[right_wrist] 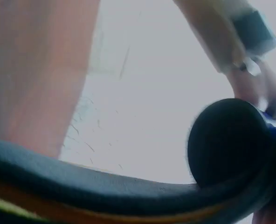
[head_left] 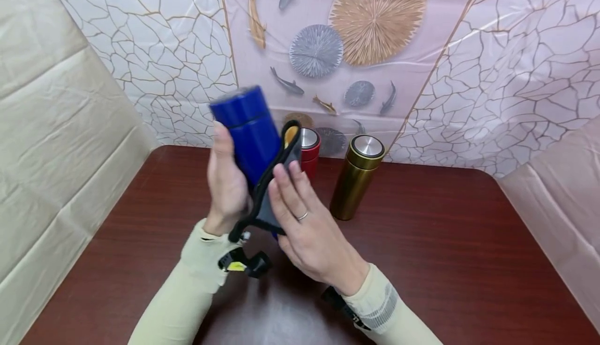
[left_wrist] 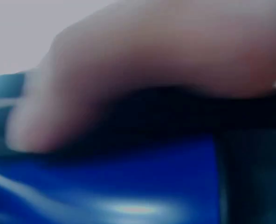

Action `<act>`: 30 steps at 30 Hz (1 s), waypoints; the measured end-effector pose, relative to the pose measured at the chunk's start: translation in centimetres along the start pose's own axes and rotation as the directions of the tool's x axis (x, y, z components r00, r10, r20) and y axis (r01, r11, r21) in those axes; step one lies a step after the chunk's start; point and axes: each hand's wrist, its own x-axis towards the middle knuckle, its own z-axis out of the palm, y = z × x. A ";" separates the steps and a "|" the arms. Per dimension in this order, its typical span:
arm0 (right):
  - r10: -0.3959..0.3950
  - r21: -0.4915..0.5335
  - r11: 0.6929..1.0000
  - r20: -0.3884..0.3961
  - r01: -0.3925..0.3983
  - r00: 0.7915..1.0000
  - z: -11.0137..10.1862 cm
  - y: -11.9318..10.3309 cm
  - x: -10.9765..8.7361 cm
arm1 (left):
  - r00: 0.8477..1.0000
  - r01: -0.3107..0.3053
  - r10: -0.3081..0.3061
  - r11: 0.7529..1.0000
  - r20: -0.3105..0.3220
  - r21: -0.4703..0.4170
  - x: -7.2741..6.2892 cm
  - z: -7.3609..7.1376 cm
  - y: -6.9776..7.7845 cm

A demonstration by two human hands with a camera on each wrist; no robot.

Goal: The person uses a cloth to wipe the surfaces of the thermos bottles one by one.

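My left hand point(head_left: 228, 178) grips a blue thermos bottle point(head_left: 247, 131), tilted with its lid up and to the left. A grey cloth point(head_left: 269, 212) with thick black edging and an orange inner side lies folded along the bottle's right side. Straight fingers of my right hand point(head_left: 311, 230), a ring on one, press flat on this cloth. In the blurred left wrist view, a finger lies over the shiny blue bottle point(left_wrist: 128, 186). The right wrist view has the cloth's edge point(right_wrist: 105, 186) across the bottom.
Behind my hands stand a red bottle point(head_left: 310, 152), partly hidden by the cloth and right hand, and an upright gold bottle point(head_left: 351, 183), both with silver-topped lids. They are on a dark reddish-brown table point(head_left: 445, 251). A patterned sheet point(head_left: 178, 48) hangs along the back.
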 end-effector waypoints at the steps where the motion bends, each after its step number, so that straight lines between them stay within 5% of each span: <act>1: -0.013 -0.018 1.000 0.035 0.013 0.999 0.3 -0.2 -0.1 | 1.000 -0.020 0.020 1.000 -0.013 0.013 0.4 -0.5 0.7; 9: -0.048 -0.066 0.996 0.175 0.061 0.983 1.4 -1.2 -0.6 | 0.988 -0.092 0.086 0.995 -0.132 -0.045 1.8 -2.4 3.9; 16: -0.029 -0.034 0.999 0.137 0.034 0.990 0.3 -0.9 -0.3 | 0.998 -0.008 0.009 1.000 0.063 -0.013 1.2 -1.8 2.5; 22: 0.020 -0.020 1.000 -0.020 -0.021 1.000 -0.9 0.1 0.1 | 0.985 0.091 -0.096 0.995 0.141 0.044 -0.8 0.5 -0.5; 25: 0.073 0.060 0.996 -0.133 -0.065 0.988 -1.5 0.9 0.4 | 0.970 0.088 -0.131 0.975 0.206 0.203 -1.9 1.1 -2.0; 30: 0.202 0.205 0.967 -0.258 -0.151 0.945 -2.9 2.1 0.5 | 0.916 0.004 -0.185 0.891 0.357 0.453 -3.1 1.4 -3.8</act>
